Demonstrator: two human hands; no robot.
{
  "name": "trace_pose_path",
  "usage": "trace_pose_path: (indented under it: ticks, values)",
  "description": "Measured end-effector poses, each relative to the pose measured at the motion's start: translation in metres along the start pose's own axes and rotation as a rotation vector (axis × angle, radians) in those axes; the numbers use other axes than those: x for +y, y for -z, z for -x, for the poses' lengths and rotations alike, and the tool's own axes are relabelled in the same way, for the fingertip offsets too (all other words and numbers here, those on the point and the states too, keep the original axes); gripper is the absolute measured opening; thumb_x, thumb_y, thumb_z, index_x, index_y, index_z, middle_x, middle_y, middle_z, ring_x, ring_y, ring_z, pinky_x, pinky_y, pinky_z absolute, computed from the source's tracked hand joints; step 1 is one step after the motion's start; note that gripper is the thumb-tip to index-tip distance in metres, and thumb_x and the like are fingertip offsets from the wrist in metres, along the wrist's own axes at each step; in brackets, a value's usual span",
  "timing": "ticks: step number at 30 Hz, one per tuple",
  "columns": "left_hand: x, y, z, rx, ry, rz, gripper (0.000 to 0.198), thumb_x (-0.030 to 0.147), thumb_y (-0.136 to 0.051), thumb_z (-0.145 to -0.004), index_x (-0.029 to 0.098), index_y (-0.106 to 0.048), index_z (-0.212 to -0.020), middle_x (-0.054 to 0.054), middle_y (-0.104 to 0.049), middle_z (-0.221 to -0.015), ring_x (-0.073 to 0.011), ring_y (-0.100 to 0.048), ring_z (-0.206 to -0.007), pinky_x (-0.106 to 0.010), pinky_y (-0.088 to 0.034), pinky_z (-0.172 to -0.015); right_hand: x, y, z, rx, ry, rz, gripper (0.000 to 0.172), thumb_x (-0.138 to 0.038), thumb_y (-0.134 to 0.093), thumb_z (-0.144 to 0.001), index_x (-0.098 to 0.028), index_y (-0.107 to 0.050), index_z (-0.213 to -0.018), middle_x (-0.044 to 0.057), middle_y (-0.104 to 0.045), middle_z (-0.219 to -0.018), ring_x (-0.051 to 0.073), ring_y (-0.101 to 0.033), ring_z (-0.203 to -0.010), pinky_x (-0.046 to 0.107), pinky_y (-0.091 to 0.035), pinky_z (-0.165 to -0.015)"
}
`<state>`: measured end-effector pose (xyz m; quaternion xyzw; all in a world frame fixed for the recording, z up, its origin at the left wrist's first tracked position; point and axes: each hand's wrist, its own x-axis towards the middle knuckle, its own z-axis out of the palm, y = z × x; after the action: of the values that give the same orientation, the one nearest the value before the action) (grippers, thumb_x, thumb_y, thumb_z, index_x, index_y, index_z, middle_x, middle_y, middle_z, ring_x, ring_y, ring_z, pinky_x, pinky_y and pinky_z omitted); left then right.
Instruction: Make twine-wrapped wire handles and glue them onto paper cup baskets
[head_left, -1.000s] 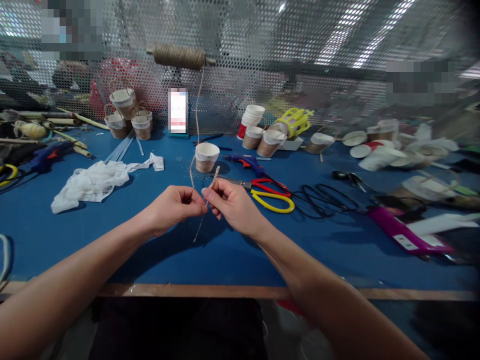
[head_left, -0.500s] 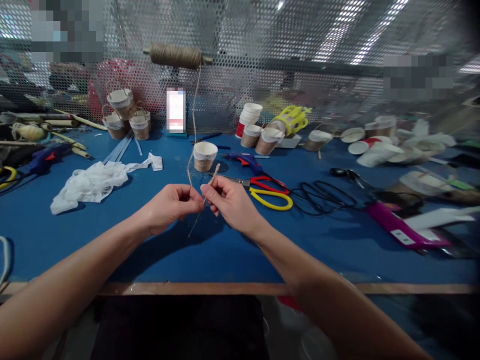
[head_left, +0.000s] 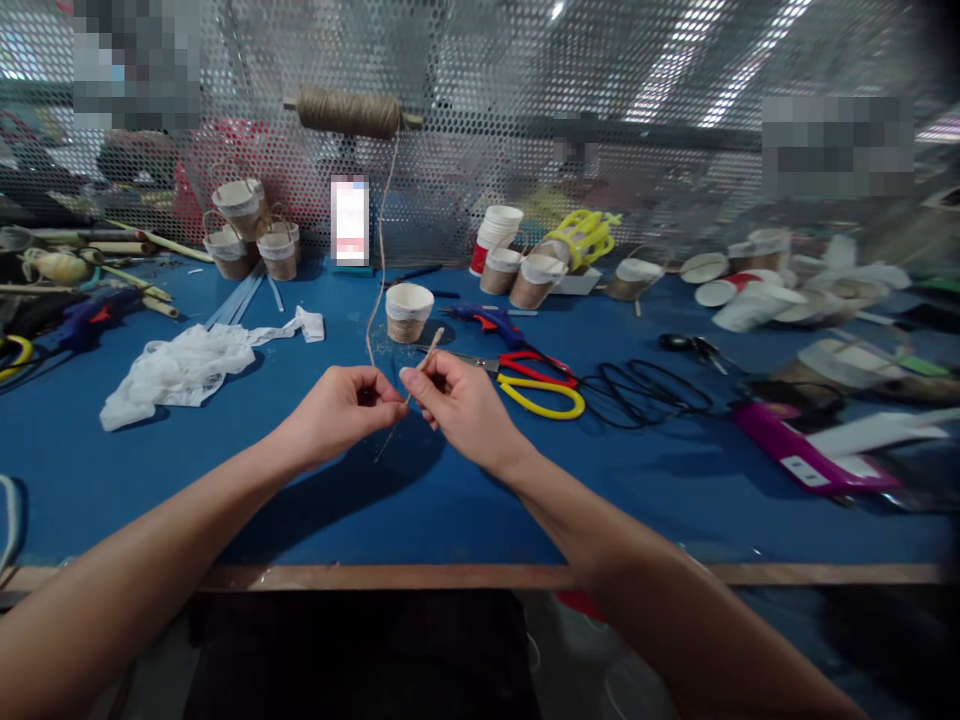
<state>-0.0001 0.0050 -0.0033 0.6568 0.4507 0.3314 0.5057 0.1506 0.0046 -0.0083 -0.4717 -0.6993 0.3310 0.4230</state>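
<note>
Both hands meet above the blue table [head_left: 337, 510], pinching thin brown twine [head_left: 380, 240]. The twine runs down from a spool [head_left: 349, 111] mounted on the perforated metal screen. My left hand [head_left: 341, 408] is closed on the twine where it arrives from above. My right hand [head_left: 454, 400] pinches a short twisted piece whose end sticks up past the thumb. A loose tail hangs below the two hands. Just behind them stands a paper cup [head_left: 409, 312] wrapped with twine.
Red and yellow scissors [head_left: 536, 383], a blue glue gun [head_left: 487, 322] and a black cable [head_left: 645, 392] lie right of my hands. White plastic wrap [head_left: 187, 362] lies left. Several wrapped cups [head_left: 244, 235] and a cup stack [head_left: 499, 238] line the back. A purple tool [head_left: 806, 455] lies far right.
Both hands have stayed together and drifted slightly up and away, still working the twine. The view has shifted a little; nothing on the table has moved.
</note>
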Motion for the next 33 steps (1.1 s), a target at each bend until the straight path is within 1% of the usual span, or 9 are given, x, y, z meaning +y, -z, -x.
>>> trace_pose_path:
  ticks: [2, 4, 8, 11, 16, 22, 28, 31, 33]
  values:
    - [0.001, 0.0, 0.001, -0.006, 0.003, 0.012, 0.015, 0.023, -0.06, -0.063, 0.014, -0.05, -0.06, 0.006, -0.043, -0.05, -0.005, -0.033, -0.046, -0.021, -0.024, -0.045, -0.001, 0.001, 0.0, -0.009, -0.018, -0.016, 0.027, -0.037, -0.051, -0.079, -0.018, -0.042, -0.062, -0.005, -0.043, -0.051, 0.007, -0.042, -0.044, 0.021, -0.035, -0.041]
    - [0.002, 0.001, 0.001, -0.034, 0.015, 0.055, 0.014, 0.021, -0.06, -0.063, 0.013, -0.05, -0.058, 0.006, -0.042, -0.049, -0.0042, -0.032, -0.045, -0.021, -0.022, -0.044, -0.002, 0.002, 0.0, -0.049, -0.052, -0.077, 0.027, -0.037, -0.052, -0.078, -0.018, -0.042, -0.062, -0.006, -0.042, -0.049, 0.006, -0.042, -0.042, 0.02, -0.035, -0.04]
    - [0.005, 0.003, 0.001, -0.133, 0.099, 0.219, 0.016, 0.023, -0.062, -0.065, 0.013, -0.051, -0.059, 0.006, -0.043, -0.049, -0.0028, -0.029, -0.042, -0.02, -0.016, -0.041, -0.002, 0.005, -0.002, -0.197, -0.095, -0.325, 0.023, -0.036, -0.053, -0.077, -0.017, -0.046, -0.067, -0.004, -0.048, -0.056, 0.006, -0.045, -0.045, 0.019, -0.039, -0.04]
    - [0.004, 0.006, 0.001, -0.164, 0.145, 0.303, 0.017, 0.023, -0.064, -0.065, 0.012, -0.052, -0.06, 0.005, -0.045, -0.051, -0.0021, -0.029, -0.041, -0.019, -0.016, -0.04, -0.002, 0.007, -0.003, -0.273, -0.107, -0.416, 0.021, -0.034, -0.055, -0.076, -0.016, -0.048, -0.07, -0.003, -0.05, -0.059, 0.006, -0.047, -0.048, 0.018, -0.041, -0.041]
    - [0.006, 0.01, 0.001, -0.184, 0.149, 0.311, 0.014, 0.021, -0.065, -0.065, 0.011, -0.055, -0.063, 0.006, -0.044, -0.052, -0.0015, -0.03, -0.041, -0.019, -0.016, -0.039, -0.003, 0.009, -0.003, -0.233, -0.114, -0.335, 0.021, -0.032, -0.054, -0.078, -0.016, -0.047, -0.067, -0.006, -0.046, -0.05, 0.004, -0.044, -0.043, 0.017, -0.038, -0.041]
    - [0.007, 0.011, 0.0, -0.199, 0.148, 0.282, 0.01, 0.019, -0.063, -0.066, 0.012, -0.056, -0.066, 0.006, -0.044, -0.053, -0.0015, -0.03, -0.041, -0.019, -0.016, -0.039, -0.006, 0.009, -0.002, -0.198, -0.089, -0.214, 0.025, -0.034, -0.053, -0.078, -0.017, -0.043, -0.064, -0.006, -0.045, -0.049, 0.004, -0.043, -0.041, 0.017, -0.037, -0.038]
    - [0.001, 0.007, 0.001, -0.15, 0.118, 0.162, 0.013, 0.022, -0.062, -0.068, 0.012, -0.054, -0.065, 0.006, -0.042, -0.052, -0.003, -0.028, -0.043, -0.02, -0.016, -0.04, -0.005, 0.006, -0.001, -0.151, -0.096, -0.103, 0.026, -0.034, -0.053, -0.079, -0.017, -0.043, -0.062, -0.006, -0.044, -0.045, 0.005, -0.042, -0.038, 0.018, -0.034, -0.037]
    - [0.001, 0.005, 0.001, -0.144, 0.11, 0.141, 0.014, 0.023, -0.061, -0.068, 0.013, -0.054, -0.063, 0.006, -0.041, -0.051, -0.0034, -0.028, -0.043, -0.021, -0.016, -0.04, -0.004, 0.005, 0.0, -0.122, -0.108, -0.085, 0.027, -0.035, -0.054, -0.078, -0.017, -0.043, -0.061, -0.006, -0.044, -0.044, 0.005, -0.041, -0.038, 0.019, -0.033, -0.037]
    - [0.002, 0.005, 0.001, -0.152, 0.12, 0.166, 0.014, 0.023, -0.062, -0.067, 0.013, -0.054, -0.062, 0.006, -0.043, -0.052, -0.0033, -0.029, -0.043, -0.021, -0.016, -0.04, -0.003, 0.005, 0.0, -0.127, -0.098, -0.125, 0.027, -0.036, -0.054, -0.077, -0.017, -0.044, -0.061, -0.006, -0.044, -0.045, 0.005, -0.042, -0.039, 0.019, -0.034, -0.038]
